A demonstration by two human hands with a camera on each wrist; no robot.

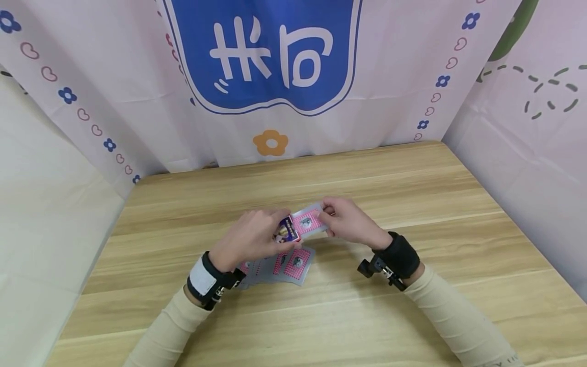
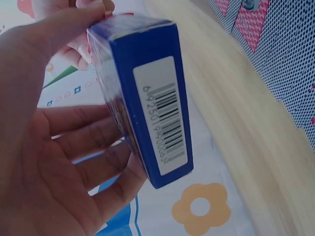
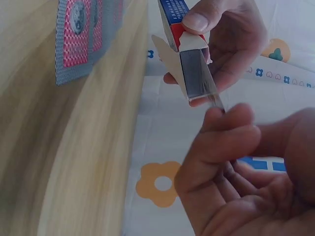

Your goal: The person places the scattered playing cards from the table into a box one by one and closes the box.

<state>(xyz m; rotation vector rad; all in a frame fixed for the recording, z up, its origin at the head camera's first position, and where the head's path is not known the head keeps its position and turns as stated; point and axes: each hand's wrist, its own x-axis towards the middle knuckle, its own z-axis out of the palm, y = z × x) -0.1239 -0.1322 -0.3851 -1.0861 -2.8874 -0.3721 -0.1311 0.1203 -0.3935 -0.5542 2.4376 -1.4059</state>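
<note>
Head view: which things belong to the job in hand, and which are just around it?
Job in hand:
Blue-purple rectangular cardboard box, held by the left hand
Pink-and-grey rectangular card, pinched by the right hand
Overlapping pink-and-grey cards, lying nearby

Just around:
Pale wood-grain table
White printed cloth backdrop
Black wrist straps

Curtained tabletop booth, wider setting indeterminate: a wood-grain table [image 1: 390, 183] is bounded at the rear and both sides by pale hangings [image 1: 394, 122], the rear one bearing flowers [image 1: 260, 142], hearts [image 1: 49, 74] and a blue emblem [image 1: 274, 56].
</note>
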